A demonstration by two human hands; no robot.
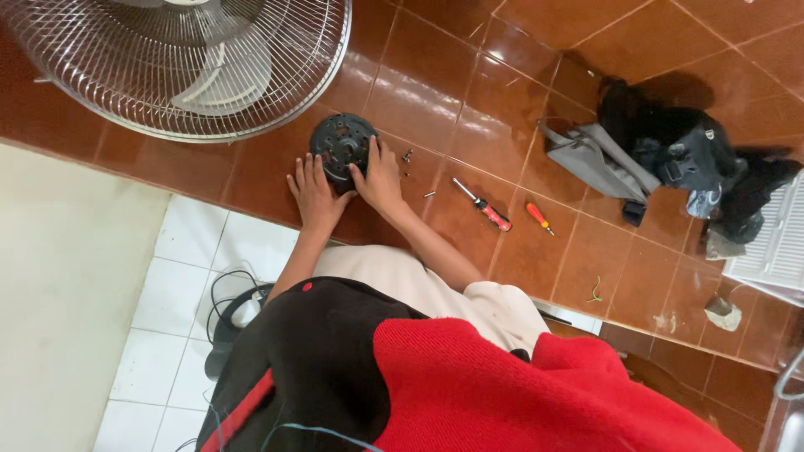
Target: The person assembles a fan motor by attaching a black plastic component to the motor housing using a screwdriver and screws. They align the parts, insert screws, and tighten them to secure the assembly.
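A: Nearest the camera: red and black garment (pixel 469 385), bottom centre. Above it, both hands on the black round motor housing (pixel 342 146), upper centre-left, lying on the brown tiled floor (pixel 435 92).

B: Fingers?

A: Left hand (pixel 311 194) is flat against the housing's lower left edge, fingers spread. Right hand (pixel 381 177) presses its right side, fingers close together. Neither hand holds a tool.

B: Step?

A: Looks like steadying or seating the housing. Loose screws (pixel 409 156) lie just right of it, then a red-handled screwdriver (pixel 483 205) and a small orange screwdriver (pixel 539 218).

B: Containers?

A: Grey and black bags (pixel 662 155) at right; contents hidden. Fan guard (pixel 176 59) sits upper left.
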